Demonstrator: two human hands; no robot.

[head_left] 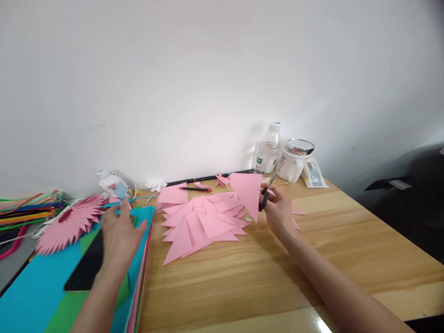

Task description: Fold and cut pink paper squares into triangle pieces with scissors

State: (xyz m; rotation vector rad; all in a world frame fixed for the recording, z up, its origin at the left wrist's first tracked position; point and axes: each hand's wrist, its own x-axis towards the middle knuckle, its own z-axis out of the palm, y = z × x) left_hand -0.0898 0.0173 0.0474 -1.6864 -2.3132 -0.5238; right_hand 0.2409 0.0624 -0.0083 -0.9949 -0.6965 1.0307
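Observation:
My right hand (279,212) is closed around a pair of scissors (264,198) with dark handles, its blade pointing up. Against those fingers stands a pink paper piece (247,192), tapering to a point at the bottom; whether the fingers pinch it too is unclear. My left hand (121,233) hovers with spread fingers above a black phone (88,266), near the far end of a stack of coloured paper (38,282). A small pink scrap shows just behind its fingertips. Between my hands lies a fanned pile of pink pointed paper pieces (211,222).
A water bottle (267,155), a white mug (289,164) and a small packet (314,175) stand at the back right. A pen (196,188) lies behind the pile. At left are a pleated pink paper ring (74,222), a white bottle (113,185) and colourful strips (31,210).

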